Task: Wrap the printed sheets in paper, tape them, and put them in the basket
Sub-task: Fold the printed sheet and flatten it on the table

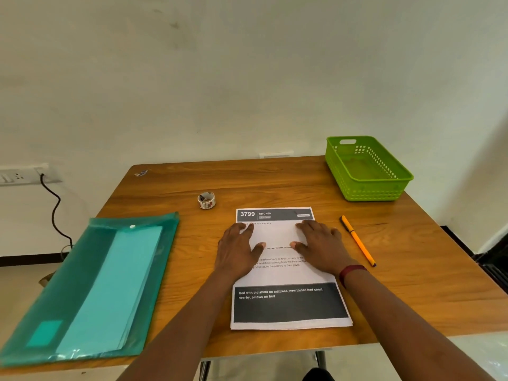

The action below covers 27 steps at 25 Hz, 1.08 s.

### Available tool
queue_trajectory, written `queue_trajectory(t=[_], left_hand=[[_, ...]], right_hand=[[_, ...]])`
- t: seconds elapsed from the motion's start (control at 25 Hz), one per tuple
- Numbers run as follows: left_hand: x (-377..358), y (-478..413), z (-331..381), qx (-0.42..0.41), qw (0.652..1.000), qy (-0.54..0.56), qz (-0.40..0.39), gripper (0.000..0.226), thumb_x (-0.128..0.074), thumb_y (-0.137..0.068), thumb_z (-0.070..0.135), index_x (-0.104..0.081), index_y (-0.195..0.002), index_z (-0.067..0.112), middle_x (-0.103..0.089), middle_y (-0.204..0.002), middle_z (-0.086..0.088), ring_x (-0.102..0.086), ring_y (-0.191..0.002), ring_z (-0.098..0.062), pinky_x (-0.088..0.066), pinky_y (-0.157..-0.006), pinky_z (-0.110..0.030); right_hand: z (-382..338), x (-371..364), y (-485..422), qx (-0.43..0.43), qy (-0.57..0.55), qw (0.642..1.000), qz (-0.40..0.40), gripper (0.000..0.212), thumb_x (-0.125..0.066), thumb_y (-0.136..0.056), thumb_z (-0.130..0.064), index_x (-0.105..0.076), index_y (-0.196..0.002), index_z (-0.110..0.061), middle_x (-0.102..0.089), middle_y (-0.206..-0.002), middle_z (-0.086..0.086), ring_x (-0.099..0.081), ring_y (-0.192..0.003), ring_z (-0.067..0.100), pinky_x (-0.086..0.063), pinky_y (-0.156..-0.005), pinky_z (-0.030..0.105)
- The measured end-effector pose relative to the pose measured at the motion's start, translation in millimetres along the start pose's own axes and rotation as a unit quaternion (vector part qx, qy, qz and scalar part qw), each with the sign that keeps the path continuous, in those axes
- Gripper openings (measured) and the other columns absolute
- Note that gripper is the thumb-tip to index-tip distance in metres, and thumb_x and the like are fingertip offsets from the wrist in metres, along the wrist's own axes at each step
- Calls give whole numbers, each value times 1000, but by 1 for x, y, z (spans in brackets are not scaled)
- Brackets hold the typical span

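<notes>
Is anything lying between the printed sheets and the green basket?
Nothing visible blocks it. Only the pen lies flat on the table right of the sheets, near that path; the basket looks empty.

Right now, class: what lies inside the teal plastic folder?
Through the translucent folder shows a stack of light teal paper. How many sheets there are, and anything beneath them, is hidden.

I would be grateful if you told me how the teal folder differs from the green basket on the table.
The teal folder lies flat at the near left of the table; the green basket stands upright at the far right corner. The folder is see-through with pale sheets inside; the basket is latticed and empty. Both look like plastic holders and both rest on the table.
</notes>
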<state>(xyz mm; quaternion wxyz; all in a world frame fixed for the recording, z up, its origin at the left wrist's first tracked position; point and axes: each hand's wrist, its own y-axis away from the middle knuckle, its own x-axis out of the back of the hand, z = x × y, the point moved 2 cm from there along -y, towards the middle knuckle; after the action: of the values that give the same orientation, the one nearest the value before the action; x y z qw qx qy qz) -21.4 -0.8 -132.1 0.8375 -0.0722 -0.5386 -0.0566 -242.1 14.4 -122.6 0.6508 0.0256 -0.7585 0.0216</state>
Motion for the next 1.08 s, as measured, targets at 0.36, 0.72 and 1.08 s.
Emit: queue_trajectory(t=[0.36,0.72,1.08], left_hand=[[23,-21,13,18,993,-94,-71,75,-68,-79,59,-40,-142,29,-31,-139,-10,-28,-130,-31,-39,-102,-50],[22,-2,16,12,997,-70,25,68,-69,-80,56,-39,-135,31,-42,-132,-4,-35,-125,-25,-39,-94,-49],[15,23,16,-51,980,-11,191,41,-76,-75,47,-59,-107,28,-60,-108,5,-49,-104,-21,-34,-84,-43]], right_hand=[[-5,29,-24,21,39,995,-87,73,-63,-88,-49,-29,-150,-29,-34,-149,10,-29,-139,31,-32,-110,51],[-7,23,-12,21,24,999,32,72,-71,-82,-47,-38,-143,-28,-42,-131,8,-39,-124,28,-37,-103,44],[-6,9,26,50,-24,974,221,39,-80,-76,-30,-63,-111,-22,-59,-105,5,-54,-99,26,-44,-85,42]])
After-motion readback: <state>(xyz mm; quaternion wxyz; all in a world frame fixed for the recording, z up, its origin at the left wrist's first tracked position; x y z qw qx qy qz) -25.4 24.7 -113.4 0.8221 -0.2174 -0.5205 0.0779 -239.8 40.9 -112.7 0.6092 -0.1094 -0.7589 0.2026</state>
